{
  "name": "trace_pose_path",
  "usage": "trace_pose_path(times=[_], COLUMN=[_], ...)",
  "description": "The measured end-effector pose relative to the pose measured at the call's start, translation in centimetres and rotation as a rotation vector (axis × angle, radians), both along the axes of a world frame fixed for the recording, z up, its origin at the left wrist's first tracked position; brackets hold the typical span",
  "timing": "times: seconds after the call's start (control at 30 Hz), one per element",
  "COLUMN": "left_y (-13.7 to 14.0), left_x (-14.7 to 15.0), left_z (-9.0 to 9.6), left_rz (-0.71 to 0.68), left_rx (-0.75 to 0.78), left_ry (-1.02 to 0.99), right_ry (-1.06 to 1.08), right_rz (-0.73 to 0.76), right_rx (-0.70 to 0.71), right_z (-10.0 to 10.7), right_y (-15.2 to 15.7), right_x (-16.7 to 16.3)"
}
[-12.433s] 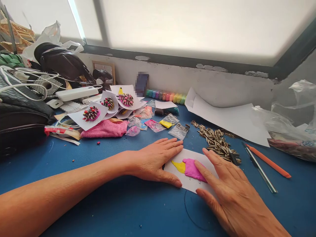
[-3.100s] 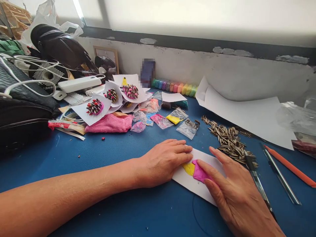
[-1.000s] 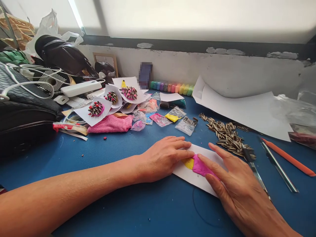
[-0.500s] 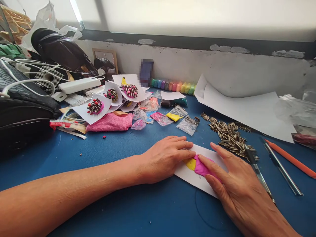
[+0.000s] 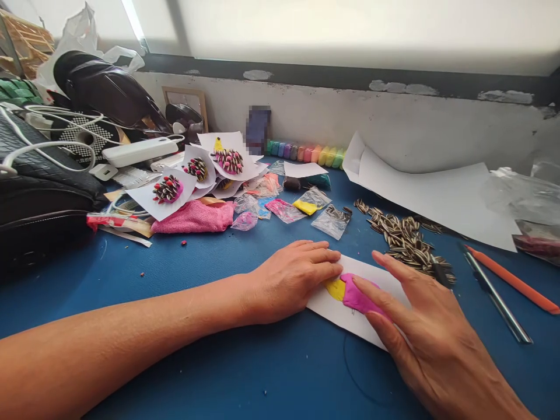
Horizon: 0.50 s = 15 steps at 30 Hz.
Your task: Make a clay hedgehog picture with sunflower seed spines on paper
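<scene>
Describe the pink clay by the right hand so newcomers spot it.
On the blue table, find the white card under the left hand and right hand. The pink clay lies on it, partly hidden by the right hand. Vivid pink sets it apart from the yellow clay touching it.

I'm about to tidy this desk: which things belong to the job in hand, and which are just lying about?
Seemingly in the job:
white card, under the left hand
pink clay, touched by the right hand
yellow clay, against the pink
striped seeds, probably: decorated cards bear similar ones

Seemingly just lying about:
pink cloth
black bag
wooden frame
</scene>
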<state>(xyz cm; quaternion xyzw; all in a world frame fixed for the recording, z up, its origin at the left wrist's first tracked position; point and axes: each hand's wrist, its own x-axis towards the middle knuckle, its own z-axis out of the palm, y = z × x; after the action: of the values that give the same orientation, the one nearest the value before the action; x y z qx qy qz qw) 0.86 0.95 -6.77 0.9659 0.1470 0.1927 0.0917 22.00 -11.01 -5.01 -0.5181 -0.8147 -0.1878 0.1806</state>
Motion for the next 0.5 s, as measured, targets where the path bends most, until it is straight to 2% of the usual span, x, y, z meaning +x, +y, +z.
trace_pose_path(times=[0.17,0.5], left_y=[0.10,-0.01], left_x=[-0.09,-0.10], left_z=[-0.04,-0.16], left_rz=[-0.010,-0.005], left_rx=[-0.013,-0.027], left_ry=[-0.001,0.004], right_ry=[-0.025,-0.081], right_rz=[0.063,0.015], right_rx=[0.001,0.024], right_z=[0.05,-0.29], right_y=[-0.39,-0.08], right_x=[0.18,-0.06])
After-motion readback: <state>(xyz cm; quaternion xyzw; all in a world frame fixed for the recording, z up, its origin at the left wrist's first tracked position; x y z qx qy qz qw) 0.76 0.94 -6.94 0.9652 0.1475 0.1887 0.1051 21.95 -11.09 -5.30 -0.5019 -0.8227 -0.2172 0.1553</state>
